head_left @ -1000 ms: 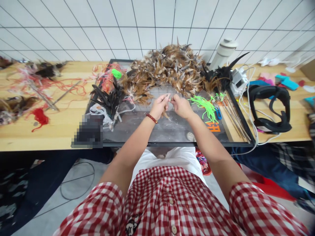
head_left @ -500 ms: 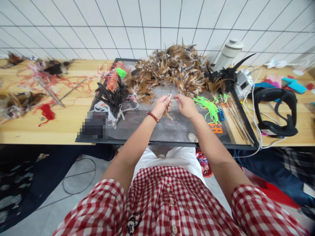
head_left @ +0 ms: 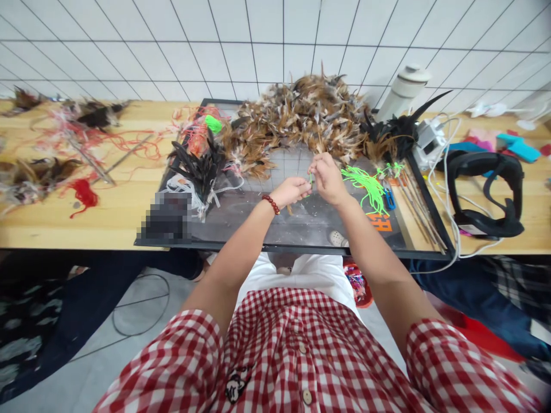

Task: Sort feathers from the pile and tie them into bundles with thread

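My left hand (head_left: 293,192) is closed in a pinch over the dark tray, with the brown tip of a feather (head_left: 290,210) showing beneath it. Close on its right, my right hand (head_left: 327,178) has thumb and finger pressed together on a short bright green cord (head_left: 310,179), which runs between the two hands. The feather's quill end is hidden by my fingers. Beyond both hands rises a large heap of brown feathers (head_left: 301,115). A bundle of green cords (head_left: 368,182) lies just right of my right hand, beside a small blue tool (head_left: 389,198).
Black feathers (head_left: 200,163) and white strips (head_left: 185,192) lie on the tray's left. Thin sticks (head_left: 424,215), a white charger (head_left: 430,140), cables and a black headset (head_left: 486,195) are at the right. A white bottle (head_left: 404,92) stands behind. People sit on both sides.
My right hand has moved up and turned, now close against my left fingers. My left hand has shifted slightly right and down, tilting over. The green cord now shows upright between them.
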`<state>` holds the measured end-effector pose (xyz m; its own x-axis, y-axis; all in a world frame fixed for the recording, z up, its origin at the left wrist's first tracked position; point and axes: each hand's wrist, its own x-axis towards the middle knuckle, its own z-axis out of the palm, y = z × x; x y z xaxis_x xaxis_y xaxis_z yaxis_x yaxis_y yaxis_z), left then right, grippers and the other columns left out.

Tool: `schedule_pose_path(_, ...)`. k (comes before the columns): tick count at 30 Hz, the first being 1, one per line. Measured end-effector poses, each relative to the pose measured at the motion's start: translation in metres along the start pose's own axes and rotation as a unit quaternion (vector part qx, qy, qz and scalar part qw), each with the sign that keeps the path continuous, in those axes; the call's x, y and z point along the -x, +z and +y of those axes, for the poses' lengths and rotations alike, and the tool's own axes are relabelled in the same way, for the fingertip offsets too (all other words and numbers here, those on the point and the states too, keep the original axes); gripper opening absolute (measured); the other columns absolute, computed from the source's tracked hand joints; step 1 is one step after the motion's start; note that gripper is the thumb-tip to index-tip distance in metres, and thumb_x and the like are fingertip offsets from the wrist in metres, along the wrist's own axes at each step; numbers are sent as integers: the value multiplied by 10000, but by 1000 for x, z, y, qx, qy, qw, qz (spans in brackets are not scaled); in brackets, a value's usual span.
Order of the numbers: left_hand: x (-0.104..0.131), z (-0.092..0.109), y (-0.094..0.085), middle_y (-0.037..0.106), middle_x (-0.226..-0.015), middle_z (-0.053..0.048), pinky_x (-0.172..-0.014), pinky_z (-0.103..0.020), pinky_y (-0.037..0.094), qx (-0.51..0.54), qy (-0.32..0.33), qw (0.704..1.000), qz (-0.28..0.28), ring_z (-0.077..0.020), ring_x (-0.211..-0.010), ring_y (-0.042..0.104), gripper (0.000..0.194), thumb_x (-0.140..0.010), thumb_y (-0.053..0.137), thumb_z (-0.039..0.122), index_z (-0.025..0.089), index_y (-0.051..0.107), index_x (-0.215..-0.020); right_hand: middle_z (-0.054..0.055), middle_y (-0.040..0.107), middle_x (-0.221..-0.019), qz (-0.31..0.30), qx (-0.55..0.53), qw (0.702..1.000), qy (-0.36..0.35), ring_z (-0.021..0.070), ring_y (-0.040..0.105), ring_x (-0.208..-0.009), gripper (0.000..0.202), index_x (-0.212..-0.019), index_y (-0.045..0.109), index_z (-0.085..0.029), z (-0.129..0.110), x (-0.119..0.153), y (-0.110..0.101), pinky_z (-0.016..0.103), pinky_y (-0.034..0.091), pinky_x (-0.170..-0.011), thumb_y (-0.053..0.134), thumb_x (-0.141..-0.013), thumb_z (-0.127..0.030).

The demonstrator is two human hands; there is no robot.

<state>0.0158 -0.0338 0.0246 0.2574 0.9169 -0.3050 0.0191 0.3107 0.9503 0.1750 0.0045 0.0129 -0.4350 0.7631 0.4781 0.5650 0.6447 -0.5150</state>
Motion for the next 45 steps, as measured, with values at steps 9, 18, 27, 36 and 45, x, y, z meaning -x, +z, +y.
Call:
schedule_pose_path(9,9,-1,-2,538,-507,-22,-332,-120,198,-22,-92,967,-235,-11,-349,373,275,-758,843,255,62,690,-635,51,561,-911,-86,-226,970,13,143,492,-705,606,-785,581,-222,6,-5,4,319,501,-710,398,-902,-788)
schedule_pose_path(18,5,2,-7,468,-499,23,-342,-99,172,184,-52,960,-203,11,-336,258,315,-882,700,239,91,588,-628,84,649,-1288,-21,-258,962,81,155,607,-813,455,-1165,659,-263,10,-4,1,337,541,-735,562,-899,-619)
schedule_pose_path(27,7,7,-15,420,-522,47,-351,-90,179,260,-79,943,-192,14,-330,236,328,-954,590,222,107,541,-651,35,716,-789,-57,-355,926,112,160,632,-740,471,-824,724,-210,3,-1,-2,320,547,-740,797,-695,-656)
schedule_pose_path(36,10,9,-10,393,-526,64,-351,-92,154,259,-103,939,-202,17,-323,219,321,-973,554,197,114,529,-664,14,639,-825,-30,-303,946,114,142,560,-736,500,-859,642,-227,0,-3,2,288,508,-716,610,-813,-725)
schedule_pose_path(45,12,12,-9,393,-532,67,-350,-92,142,264,-110,940,-187,19,-319,229,313,-984,536,192,117,525,-680,54,748,-1049,-95,-360,924,83,198,665,-952,389,-1025,735,-245,-1,-1,-8,359,542,-860,729,-780,-547)
